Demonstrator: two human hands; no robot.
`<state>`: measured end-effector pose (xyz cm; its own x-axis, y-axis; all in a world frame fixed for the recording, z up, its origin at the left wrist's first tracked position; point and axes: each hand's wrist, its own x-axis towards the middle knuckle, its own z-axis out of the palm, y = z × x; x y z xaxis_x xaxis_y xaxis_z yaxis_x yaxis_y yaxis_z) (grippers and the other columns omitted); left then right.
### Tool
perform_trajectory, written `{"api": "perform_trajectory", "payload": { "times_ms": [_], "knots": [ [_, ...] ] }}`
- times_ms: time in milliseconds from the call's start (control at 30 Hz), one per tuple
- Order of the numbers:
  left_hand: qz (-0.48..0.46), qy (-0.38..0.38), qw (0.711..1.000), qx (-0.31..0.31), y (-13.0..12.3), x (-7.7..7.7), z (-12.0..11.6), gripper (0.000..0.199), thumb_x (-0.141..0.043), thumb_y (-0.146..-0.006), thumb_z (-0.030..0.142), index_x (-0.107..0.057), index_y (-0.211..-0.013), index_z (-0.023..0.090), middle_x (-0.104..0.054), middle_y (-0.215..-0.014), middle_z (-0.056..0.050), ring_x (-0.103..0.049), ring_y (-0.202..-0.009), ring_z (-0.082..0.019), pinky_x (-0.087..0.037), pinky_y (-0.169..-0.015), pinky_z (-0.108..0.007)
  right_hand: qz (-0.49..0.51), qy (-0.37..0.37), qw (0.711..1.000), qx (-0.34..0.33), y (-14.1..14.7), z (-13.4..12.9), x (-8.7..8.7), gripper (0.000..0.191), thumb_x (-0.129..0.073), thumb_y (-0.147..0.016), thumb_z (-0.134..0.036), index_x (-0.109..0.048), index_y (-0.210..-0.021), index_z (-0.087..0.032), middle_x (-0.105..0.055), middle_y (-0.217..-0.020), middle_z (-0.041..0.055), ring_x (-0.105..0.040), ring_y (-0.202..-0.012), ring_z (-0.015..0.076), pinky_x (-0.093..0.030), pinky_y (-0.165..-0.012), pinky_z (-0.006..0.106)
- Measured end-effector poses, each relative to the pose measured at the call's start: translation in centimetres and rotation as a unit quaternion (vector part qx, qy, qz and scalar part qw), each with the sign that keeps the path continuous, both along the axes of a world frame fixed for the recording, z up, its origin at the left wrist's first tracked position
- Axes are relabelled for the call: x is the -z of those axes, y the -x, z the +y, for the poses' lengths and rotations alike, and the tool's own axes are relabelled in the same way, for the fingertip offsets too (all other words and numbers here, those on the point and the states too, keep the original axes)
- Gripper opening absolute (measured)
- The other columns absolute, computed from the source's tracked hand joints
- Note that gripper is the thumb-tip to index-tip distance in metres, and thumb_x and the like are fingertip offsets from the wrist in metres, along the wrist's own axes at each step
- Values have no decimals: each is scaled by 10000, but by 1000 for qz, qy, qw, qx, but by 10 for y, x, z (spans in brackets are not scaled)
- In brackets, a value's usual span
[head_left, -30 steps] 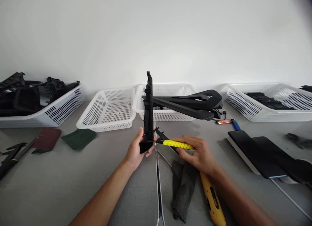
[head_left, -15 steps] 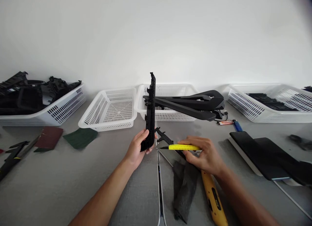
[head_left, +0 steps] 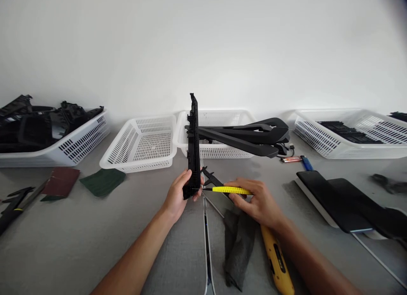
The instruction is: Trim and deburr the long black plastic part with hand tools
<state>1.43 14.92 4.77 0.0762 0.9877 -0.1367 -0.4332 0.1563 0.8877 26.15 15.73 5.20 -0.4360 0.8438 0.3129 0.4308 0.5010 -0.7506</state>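
My left hand [head_left: 177, 193] grips the lower end of a long black plastic trim piece [head_left: 193, 146], held upright with clips along its left edge. In my right hand [head_left: 259, 201] is a yellow-handled craft knife [head_left: 230, 190], pointing left. Its thin tip meets the lower part of the trim piece, close to my left fingertips; exact contact is too small to tell. Beneath the knife lies a black caliper [head_left: 212, 177] on the table. A dark grey cloth [head_left: 238, 248] and a yellow power tool [head_left: 277, 261] lie below my right hand.
White baskets line the wall: one with black parts [head_left: 68, 148], a bare one [head_left: 138, 164], one bearing long dark trims [head_left: 251, 136], another at right [head_left: 343, 148]. Sandpaper sheets [head_left: 60, 182] lie left; a phone [head_left: 330, 197] lies right. A metal-edged seam [head_left: 208, 252] divides the table.
The knife has moved left with my right hand, its tip now against or over the trim piece's lower end. The trim piece sits slightly further left, and the whole view has shifted a little.
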Motion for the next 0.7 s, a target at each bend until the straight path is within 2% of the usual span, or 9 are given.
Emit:
{"api": "perform_trajectory", "payload": {
  "times_ms": [100,267,367,533,700],
  "knots": [
    [-1,3,1000,6,-1,4,0,578,-758,-877,620,-707,-1175,127,-719,-818,-36,-603,-530,-132,-400,-439,-244,-16,42,999,10,-2,2,1,284,-603,-948,-393,-806,-964,-195,-775,-823,32,-661,-716,192,-459,-664,286],
    [10,6,1000,26,-3,5,-2,588,-753,-868,662,-696,-1132,139,-721,-850,-39,-577,-481,-118,-383,-416,-249,-10,100,994,36,-4,6,5,364,-589,-946,-480,-754,-820,-181,-629,-680,-4,-524,-636,159,-373,-590,274],
    [23,10,999,41,-4,2,-4,561,-749,-892,617,-697,-1175,135,-711,-838,-33,-526,-453,-92,-317,-406,-236,11,89,993,82,-3,7,5,397,-576,-947,-501,-726,-773,-178,-590,-673,-1,-499,-646,160,-361,-589,275],
    [37,7,998,51,-4,-1,-4,541,-727,-917,589,-698,-1214,138,-736,-884,-58,-500,-445,-83,-276,-402,-242,14,74,992,97,-1,5,3,386,-593,-931,-490,-737,-766,-172,-584,-653,-3,-490,-622,152,-349,-574,271],
    [43,0,997,67,-3,-1,-4,474,-710,-929,586,-685,-1117,151,-743,-898,-66,-514,-447,-82,-282,-392,-230,31,57,987,145,-2,6,3,385,-607,-917,-493,-783,-824,-164,-600,-653,2,-492,-608,153,-346,-573,276]
  ]
}}
